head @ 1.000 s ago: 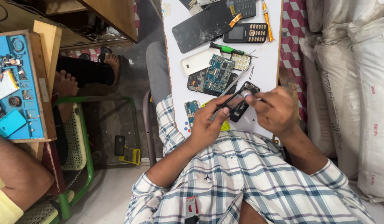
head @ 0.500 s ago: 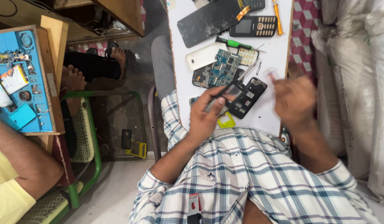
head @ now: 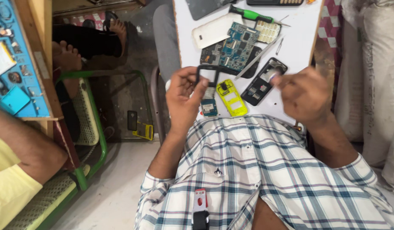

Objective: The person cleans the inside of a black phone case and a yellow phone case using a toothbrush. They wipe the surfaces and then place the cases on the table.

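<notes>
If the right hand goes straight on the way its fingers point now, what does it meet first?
The right hand points up and left across the board. First in that line is probably the black phone shell, just ahead of its fingers. Height above it is unclear.

The left hand [head: 185, 96] at centre frame curls its fingers [head: 201, 83] in a pinch, while the right hand [head: 305, 96], centre right, hovers with fingers bunched.

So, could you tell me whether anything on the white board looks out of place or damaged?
Nothing looks spilled or broken by accident. The left hand holds a black phone frame; a circuit board and yellow frame lie loose, taken apart.
</notes>
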